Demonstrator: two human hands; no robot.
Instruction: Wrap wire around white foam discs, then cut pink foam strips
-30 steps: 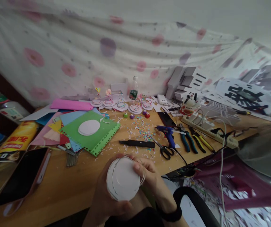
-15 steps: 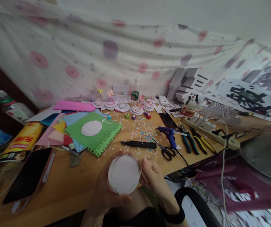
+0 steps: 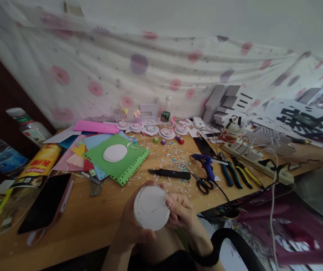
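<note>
My left hand [image 3: 130, 222] is wrapped round the left side of a round white disc [image 3: 153, 210], with the thumb at its lower edge and fingertips behind the top. A thin, pale strand [image 3: 140, 199] runs along the disc's rim, and a fine line shows across its face; I cannot tell if they are one piece. At the right edge, my right hand [image 3: 182, 214] has its thumb and fingers pinched together on what looks like the end of this strand. Both hands are above my lap, in front of the table edge.
Beyond the hands lie a black craft knife [image 3: 169, 173], scissors [image 3: 201, 182], a blue glue gun [image 3: 206, 165] and pliers [image 3: 227, 173]. White ovals [image 3: 115, 153] rest on green paper [image 3: 122, 175]. A phone [image 3: 45, 203] is at left; a power strip [image 3: 263, 165] at right.
The view has shifted slightly left. A fine line now shows across the disc's face, and my right fingers sit over its right edge. My left hand keeps its grip.
</note>
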